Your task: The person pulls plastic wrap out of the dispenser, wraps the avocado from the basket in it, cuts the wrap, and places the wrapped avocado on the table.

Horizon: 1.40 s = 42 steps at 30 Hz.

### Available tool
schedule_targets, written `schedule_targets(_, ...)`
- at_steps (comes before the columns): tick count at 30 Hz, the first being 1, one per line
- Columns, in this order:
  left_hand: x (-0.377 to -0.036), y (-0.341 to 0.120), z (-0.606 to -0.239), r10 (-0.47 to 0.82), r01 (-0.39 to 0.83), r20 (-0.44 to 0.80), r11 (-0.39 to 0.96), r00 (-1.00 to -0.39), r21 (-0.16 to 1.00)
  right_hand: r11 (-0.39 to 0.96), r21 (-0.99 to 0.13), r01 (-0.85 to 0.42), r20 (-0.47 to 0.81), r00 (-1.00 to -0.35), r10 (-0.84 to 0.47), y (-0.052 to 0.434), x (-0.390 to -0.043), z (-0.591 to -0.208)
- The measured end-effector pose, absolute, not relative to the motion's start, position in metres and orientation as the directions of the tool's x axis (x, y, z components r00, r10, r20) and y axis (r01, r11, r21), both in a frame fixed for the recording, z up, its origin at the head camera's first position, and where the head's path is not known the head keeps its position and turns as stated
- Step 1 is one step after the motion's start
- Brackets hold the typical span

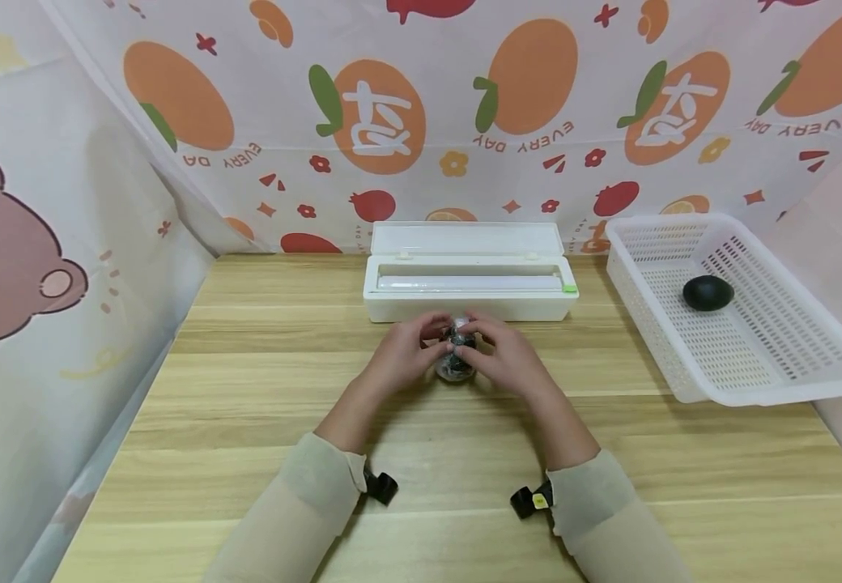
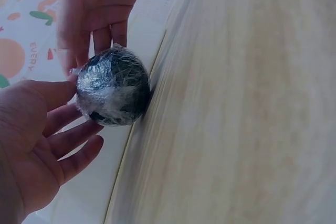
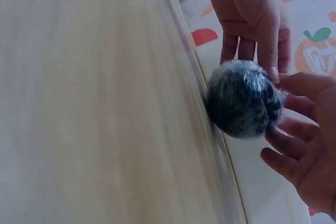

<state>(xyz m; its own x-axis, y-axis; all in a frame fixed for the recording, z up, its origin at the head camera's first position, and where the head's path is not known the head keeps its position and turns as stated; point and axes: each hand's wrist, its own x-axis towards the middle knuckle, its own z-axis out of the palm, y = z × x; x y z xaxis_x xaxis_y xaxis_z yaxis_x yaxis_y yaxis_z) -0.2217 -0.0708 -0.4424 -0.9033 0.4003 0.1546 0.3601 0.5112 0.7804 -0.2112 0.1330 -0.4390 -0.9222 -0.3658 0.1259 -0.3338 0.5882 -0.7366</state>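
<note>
A dark avocado wrapped in crinkled cling film (image 1: 455,368) stands on the table in front of the white box, its wrap gathered toward the top. My left hand (image 1: 415,350) pinches the wrap from the left with thumb and fingers. From the right, my right hand (image 1: 501,354) pinches the same upper part, its thumb close to the left thumb. In the left wrist view the wrapped avocado (image 2: 113,87) shows a shiny, wrinkled film over a dark skin. The right wrist view shows the left hand (image 3: 252,19) across from the right hand (image 3: 310,140), around the film-covered avocado (image 3: 244,100).
Behind the hands stands a white cling film dispenser box (image 1: 472,308) with its lid up and a roll (image 1: 468,282) inside. At the right, a white perforated basket (image 1: 647,324) holds one dark avocado (image 1: 708,293). A printed curtain (image 1: 450,194) hangs along the table's back edge.
</note>
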Motion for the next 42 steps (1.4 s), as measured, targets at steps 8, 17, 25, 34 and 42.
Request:
schedule_targets(8,-0.22,-0.068,-0.441,0.471,0.475,0.218,0.54,-0.855,0.695,0.652,-0.621,-0.435,0.312,-0.9,-0.304,0.131,-0.211,-0.441)
schedule_targets(17,-0.219,-0.07,-0.444,0.459,0.475,0.221,0.566,-0.861,0.674,0.691,-0.554,-0.465,0.379,-0.879,-0.288,0.13,-0.209,-0.438)
schedule_targets(25,-0.219,-0.067,-0.443,0.429,0.438,0.204,0.568,-0.88,0.697,0.723,-0.509,-0.467,0.431,-0.865,-0.256,0.126,-0.208,-0.439)
schedule_targets(34,-0.22,-0.07,-0.439,0.458,0.455,0.172,0.63,-0.872,0.629,0.715,-0.473,-0.514,0.267,-0.857,-0.44,0.132,-0.206,-0.428)
schedule_targets(42,-0.219,-0.07,-0.442,0.514,0.456,0.096,0.64,-0.852,0.618,0.697,-0.567,-0.439,0.151,-0.887,-0.436,0.137,-0.207,-0.429)
